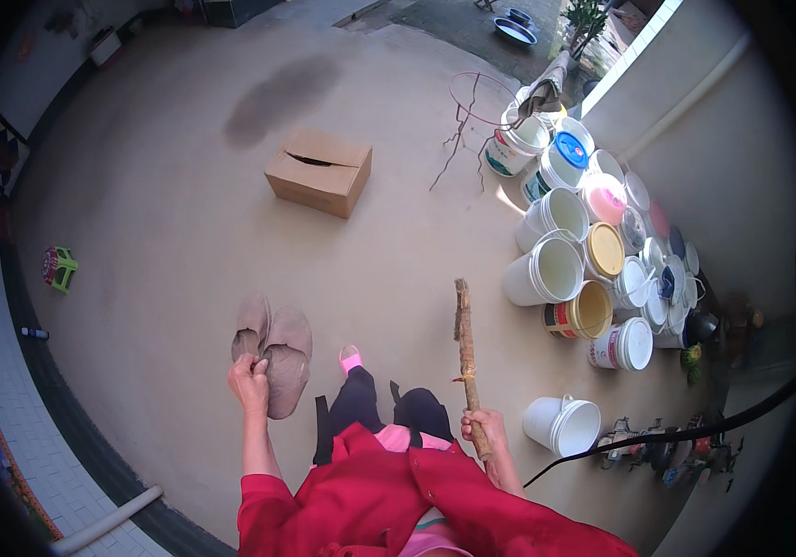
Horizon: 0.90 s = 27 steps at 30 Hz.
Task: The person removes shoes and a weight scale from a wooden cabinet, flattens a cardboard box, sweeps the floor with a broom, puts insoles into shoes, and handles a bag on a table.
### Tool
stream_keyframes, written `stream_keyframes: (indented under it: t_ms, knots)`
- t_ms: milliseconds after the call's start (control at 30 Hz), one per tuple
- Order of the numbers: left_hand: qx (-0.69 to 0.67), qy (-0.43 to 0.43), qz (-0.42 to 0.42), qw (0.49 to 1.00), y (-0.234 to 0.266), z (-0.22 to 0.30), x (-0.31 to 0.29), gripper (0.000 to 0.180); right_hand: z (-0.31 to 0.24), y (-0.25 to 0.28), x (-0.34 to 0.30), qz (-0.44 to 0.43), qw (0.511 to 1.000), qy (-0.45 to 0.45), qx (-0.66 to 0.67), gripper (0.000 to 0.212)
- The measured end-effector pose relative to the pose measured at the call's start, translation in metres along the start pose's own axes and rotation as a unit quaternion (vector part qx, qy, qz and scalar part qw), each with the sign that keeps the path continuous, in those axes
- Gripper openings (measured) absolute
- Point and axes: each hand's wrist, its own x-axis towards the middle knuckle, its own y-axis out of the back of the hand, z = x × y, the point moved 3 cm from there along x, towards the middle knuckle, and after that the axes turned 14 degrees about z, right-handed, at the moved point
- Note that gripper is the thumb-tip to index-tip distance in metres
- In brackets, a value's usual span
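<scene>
Cardboard box (319,171) taken as landmark, alone on bare tan floor (166,195).

Pair of soft tan slippers (274,351), below the box and slightly left, hanging together from left hand (249,382). Fingers clenched, pinching both at the heel end. Fabric looks plush and limp; light, easy to bend, not fragile, likely to swing if held by one edge. Heel rim the natural grip.

Rough wooden stick (465,357), below and right of the box, upright in right hand (484,430). Fist wrapped around its lower end. Bark-like surface, stiff, moderate weight, good friction; top-heavy when gripped this low.

Cluster of plastic buckets (593,269) well right of the box, mostly white; one more white bucket (562,424) just right of the stick hand.

Pink shoe toe (350,358) between slippers and stick.

Hard to read: slipper soles turned away; stick's bottom end hidden behind red sleeve (491,520). Items at lower right rim smeared by lens, possibly tools. Small green thing (59,267) far left of box, perhaps a stool.
</scene>
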Motion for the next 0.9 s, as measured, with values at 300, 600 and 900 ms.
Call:
stream_keyframes:
  t_ms: [300,600,900]
  knots:
    - [-0.055,-0.082,-0.032,0.995,-0.097,0.078,0.161,0.014,-0.068,-0.095,0.028,0.037,0.999,-0.022,-0.005,0.011]
    - [-0.062,-0.102,-0.060,0.991,-0.199,0.157,0.266,0.012,-0.165,-0.180,0.102,0.002,0.991,-0.133,0.006,0.010]
    - [-0.123,-0.094,-0.066,0.986,-0.298,0.246,0.350,0.013,-0.295,-0.232,0.126,-0.030,0.993,-0.069,-0.089,0.010]
